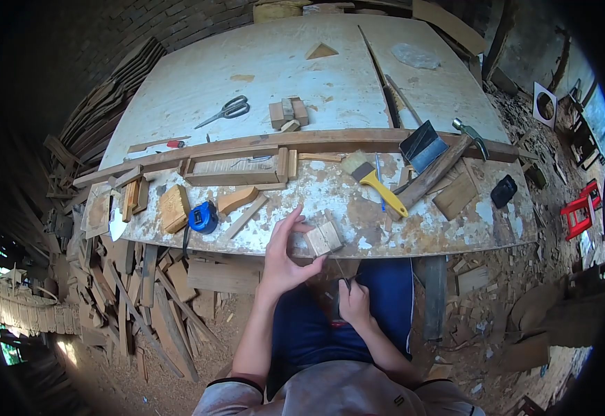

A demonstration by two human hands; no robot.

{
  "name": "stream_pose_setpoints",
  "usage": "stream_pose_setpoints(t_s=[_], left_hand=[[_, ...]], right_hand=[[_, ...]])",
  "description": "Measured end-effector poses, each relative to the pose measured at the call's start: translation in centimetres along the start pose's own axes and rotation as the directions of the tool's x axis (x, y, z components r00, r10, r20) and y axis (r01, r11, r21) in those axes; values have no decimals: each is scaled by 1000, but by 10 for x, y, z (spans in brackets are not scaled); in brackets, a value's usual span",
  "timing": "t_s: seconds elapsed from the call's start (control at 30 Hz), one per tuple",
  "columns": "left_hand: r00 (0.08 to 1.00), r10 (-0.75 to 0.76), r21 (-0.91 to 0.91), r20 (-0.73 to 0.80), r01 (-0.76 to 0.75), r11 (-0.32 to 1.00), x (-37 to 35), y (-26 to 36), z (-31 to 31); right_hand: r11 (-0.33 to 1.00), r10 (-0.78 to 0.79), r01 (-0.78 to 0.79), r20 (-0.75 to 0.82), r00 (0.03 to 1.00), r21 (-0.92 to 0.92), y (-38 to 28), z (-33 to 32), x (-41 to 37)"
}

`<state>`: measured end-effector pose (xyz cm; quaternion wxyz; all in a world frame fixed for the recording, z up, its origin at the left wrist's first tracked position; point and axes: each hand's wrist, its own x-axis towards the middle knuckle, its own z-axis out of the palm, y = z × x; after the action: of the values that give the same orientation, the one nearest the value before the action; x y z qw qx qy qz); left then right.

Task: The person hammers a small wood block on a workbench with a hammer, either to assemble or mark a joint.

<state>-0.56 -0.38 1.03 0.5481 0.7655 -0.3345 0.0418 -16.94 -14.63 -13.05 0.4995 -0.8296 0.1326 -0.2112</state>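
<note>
A small pale wooden block [324, 239] is at the near edge of the workbench, with a dark mark on its upper face. My left hand [285, 256] curves round its left side, thumb at the lower corner and fingers at the top. Below the bench edge, over my lap, my right hand [354, 302] is closed round the dark handle of a thin metal-shafted tool [343, 270]. The shaft points up toward the block's lower right corner. Most of the handle is hidden in my fist.
On the workbench [302, 83] lie a blue tape measure [203, 218], a yellow-handled paintbrush [379, 188], a hammer [470, 135] and scissors [226, 109]. A long wooden rail [386, 141] crosses it. Offcuts [171, 319] cover the floor at left; a red object [580, 211] stands far right.
</note>
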Motion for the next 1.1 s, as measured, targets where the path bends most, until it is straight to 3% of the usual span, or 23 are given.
stream_pose_setpoints(t_s=[1.1], left_hand=[[1000,15,58,-14,-14,998,0,0,2]], right_hand=[[1000,-10,9,16,1000,10,-9,-1,2]])
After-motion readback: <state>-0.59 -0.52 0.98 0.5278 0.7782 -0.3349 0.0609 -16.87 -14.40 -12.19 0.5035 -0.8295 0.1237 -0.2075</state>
